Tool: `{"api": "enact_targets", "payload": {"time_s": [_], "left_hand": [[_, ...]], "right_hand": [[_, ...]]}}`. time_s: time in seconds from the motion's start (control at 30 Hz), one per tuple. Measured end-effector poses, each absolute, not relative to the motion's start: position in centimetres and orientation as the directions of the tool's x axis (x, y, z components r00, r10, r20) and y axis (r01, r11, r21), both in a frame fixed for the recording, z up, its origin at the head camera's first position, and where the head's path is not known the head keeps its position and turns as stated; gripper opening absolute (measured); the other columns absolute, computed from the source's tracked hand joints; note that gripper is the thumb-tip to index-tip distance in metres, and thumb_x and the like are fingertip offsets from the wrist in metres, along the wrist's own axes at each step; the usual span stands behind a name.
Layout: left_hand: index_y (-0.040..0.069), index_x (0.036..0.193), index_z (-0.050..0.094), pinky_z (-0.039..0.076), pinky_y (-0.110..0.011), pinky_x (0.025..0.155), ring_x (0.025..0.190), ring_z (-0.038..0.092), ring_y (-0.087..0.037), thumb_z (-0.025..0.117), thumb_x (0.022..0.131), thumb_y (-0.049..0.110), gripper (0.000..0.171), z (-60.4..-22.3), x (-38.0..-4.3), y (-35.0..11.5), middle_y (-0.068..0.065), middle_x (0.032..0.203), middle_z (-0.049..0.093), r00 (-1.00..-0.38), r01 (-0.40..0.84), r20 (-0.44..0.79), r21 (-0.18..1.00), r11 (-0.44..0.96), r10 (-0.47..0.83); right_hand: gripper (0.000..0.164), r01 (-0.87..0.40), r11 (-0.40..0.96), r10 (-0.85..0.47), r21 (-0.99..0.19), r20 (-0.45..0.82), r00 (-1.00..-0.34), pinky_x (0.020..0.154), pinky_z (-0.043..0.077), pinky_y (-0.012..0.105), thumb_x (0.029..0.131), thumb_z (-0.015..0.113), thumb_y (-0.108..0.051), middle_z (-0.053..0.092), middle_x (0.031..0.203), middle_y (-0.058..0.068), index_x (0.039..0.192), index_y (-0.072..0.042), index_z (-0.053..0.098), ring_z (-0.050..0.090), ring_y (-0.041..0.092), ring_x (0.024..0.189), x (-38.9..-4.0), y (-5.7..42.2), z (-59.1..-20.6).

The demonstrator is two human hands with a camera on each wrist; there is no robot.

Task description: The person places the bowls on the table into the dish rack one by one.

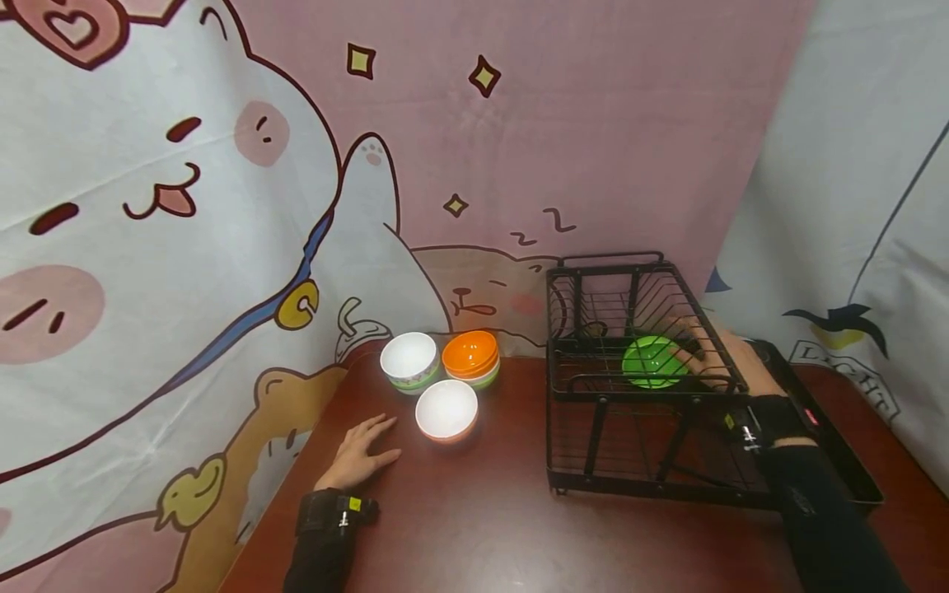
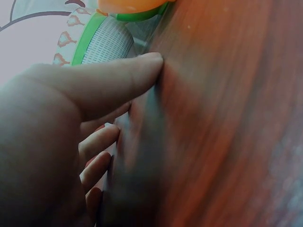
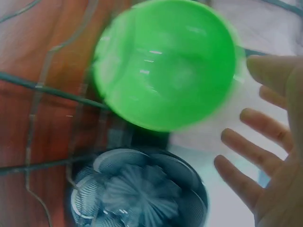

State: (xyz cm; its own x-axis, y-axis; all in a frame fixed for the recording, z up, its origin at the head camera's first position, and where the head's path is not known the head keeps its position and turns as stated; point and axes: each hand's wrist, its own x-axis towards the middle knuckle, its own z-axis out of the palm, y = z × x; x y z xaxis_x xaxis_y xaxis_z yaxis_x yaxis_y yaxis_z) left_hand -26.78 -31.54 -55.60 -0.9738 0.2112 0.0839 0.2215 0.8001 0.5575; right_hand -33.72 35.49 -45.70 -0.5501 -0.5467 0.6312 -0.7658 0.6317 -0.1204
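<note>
A bright green bowl (image 1: 654, 362) shows through the upper wires of the black dish rack (image 1: 645, 486). My right hand (image 1: 704, 354) is beside it; in the right wrist view its fingers are spread, with the thumb by the bowl's rim and a slim gap between. Below the bowl in that view is a ribbed clear glass bowl (image 3: 142, 194). My left hand (image 1: 359, 453) rests on the table with its fingers extended, holding nothing. Close to it stands a white bowl (image 1: 447, 409) with an orange underside.
Behind that bowl stand another white bowl (image 1: 410, 360) with a patterned outside and an orange bowl (image 1: 470, 352) stacked in a patterned one. A black tray (image 1: 838, 445) lies under the rack's right side. A printed cloth (image 1: 593, 123) hangs behind the brown table (image 1: 482, 527).
</note>
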Motion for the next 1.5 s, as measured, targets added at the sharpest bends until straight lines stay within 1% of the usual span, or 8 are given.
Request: {"api": "enact_targets", "payload": {"time_s": [0.07, 0.13, 0.37, 0.67, 0.93, 1.17, 1.33, 1.5], "left_hand": [[0.015, 0.152, 0.052, 0.020, -0.079, 0.113, 0.147, 0.029, -0.046, 0.075, 0.091, 0.044, 0.071, -55.3, -26.7, -31.5, -0.018, 0.162, 0.040, -0.979, 0.193, 0.054, 0.567, 0.801, 0.198], [0.015, 0.153, 0.051, 0.020, -0.079, 0.113, 0.147, 0.028, -0.047, 0.074, 0.092, 0.044, 0.071, -55.1, -26.7, -31.5, -0.018, 0.162, 0.039, -0.978, 0.194, 0.050, 0.560, 0.806, 0.201], [0.011, 0.150, 0.053, 0.023, -0.081, 0.107, 0.142, 0.032, -0.050, 0.075, 0.092, 0.042, 0.070, -55.6, -26.7, -31.6, -0.021, 0.159, 0.042, -0.970, 0.243, 0.115, 0.540, 0.806, 0.215], [0.018, 0.154, 0.051, 0.019, -0.077, 0.116, 0.150, 0.027, -0.043, 0.074, 0.094, 0.042, 0.068, -56.2, -26.9, -31.0, -0.014, 0.164, 0.038, -0.983, 0.151, 0.005, 0.572, 0.806, 0.181], [0.017, 0.150, 0.056, 0.023, -0.073, 0.117, 0.148, 0.030, -0.040, 0.073, 0.096, 0.033, 0.058, -55.7, -27.5, -30.8, -0.013, 0.161, 0.043, -0.990, 0.130, 0.044, 0.606, 0.785, 0.131], [0.012, 0.141, 0.063, 0.037, -0.064, 0.115, 0.138, 0.051, -0.037, 0.062, 0.104, 0.037, 0.045, -55.1, -27.4, -29.6, -0.014, 0.144, 0.062, -0.991, 0.129, 0.102, 0.653, 0.746, 0.083], [0.011, 0.132, 0.067, 0.058, -0.043, 0.088, 0.100, 0.069, -0.028, 0.050, 0.107, 0.052, 0.051, -54.0, -27.3, -26.9, -0.012, 0.116, 0.073, -0.998, 0.044, 0.062, 0.778, 0.627, -0.006], [0.011, 0.124, 0.067, 0.054, -0.029, 0.063, 0.070, 0.065, -0.021, 0.061, 0.103, 0.046, 0.041, -53.3, -27.3, -24.0, -0.010, 0.091, 0.070, -0.998, 0.048, 0.067, 0.776, 0.629, -0.006]], "right_hand": [[0.051, -0.481, 0.812, -0.309, -0.330, 0.455, -0.835, 0.081, 0.050, 0.067, 0.106, 0.057, -0.033, 0.051, 0.143, 0.031, 0.151, -0.009, 0.048, 0.059, 0.053, 0.112, -30.8, 35.5, -44.3], [0.065, -0.332, 0.823, -0.154, -0.461, 0.381, -0.911, 0.085, 0.045, 0.073, 0.102, 0.064, -0.033, 0.045, 0.146, 0.031, 0.158, -0.011, 0.039, 0.053, 0.053, 0.118, -29.4, 36.0, -44.0], [0.060, -0.286, 0.823, -0.024, -0.490, 0.474, -0.880, 0.086, 0.039, 0.068, 0.104, 0.060, -0.020, 0.045, 0.139, 0.032, 0.159, -0.007, 0.039, 0.048, 0.051, 0.117, -26.2, 37.8, -45.6], [0.065, -0.176, 0.804, 0.084, -0.569, 0.401, -0.912, 0.091, 0.037, 0.075, 0.106, 0.059, -0.031, 0.041, 0.138, 0.034, 0.160, -0.006, 0.035, 0.043, 0.055, 0.122, -23.0, 38.2, -45.8], [0.059, -0.195, 0.831, 0.018, -0.521, 0.376, -0.927, 0.089, 0.037, 0.075, 0.102, 0.060, -0.012, 0.042, 0.141, 0.036, 0.156, 0.001, 0.040, 0.045, 0.057, 0.120, -24.5, 38.9, -47.4], [0.054, -0.184, 0.854, -0.038, -0.486, 0.294, -0.955, 0.086, 0.040, 0.075, 0.096, 0.063, -0.007, 0.042, 0.137, 0.039, 0.145, 0.009, 0.048, 0.047, 0.059, 0.115, -25.1, 39.3, -48.9], [0.061, -0.107, 0.869, -0.027, -0.484, 0.168, -0.985, 0.089, 0.040, 0.078, 0.103, 0.062, -0.033, 0.039, 0.140, 0.040, 0.144, 0.010, 0.046, 0.046, 0.061, 0.119, -25.2, 39.5, -49.1], [0.074, -0.084, 0.871, -0.056, -0.484, 0.072, -0.996, 0.093, 0.036, 0.082, 0.104, 0.057, -0.049, 0.037, 0.143, 0.043, 0.149, 0.008, 0.043, 0.040, 0.065, 0.125, -25.2, 39.8, -49.2]]}}
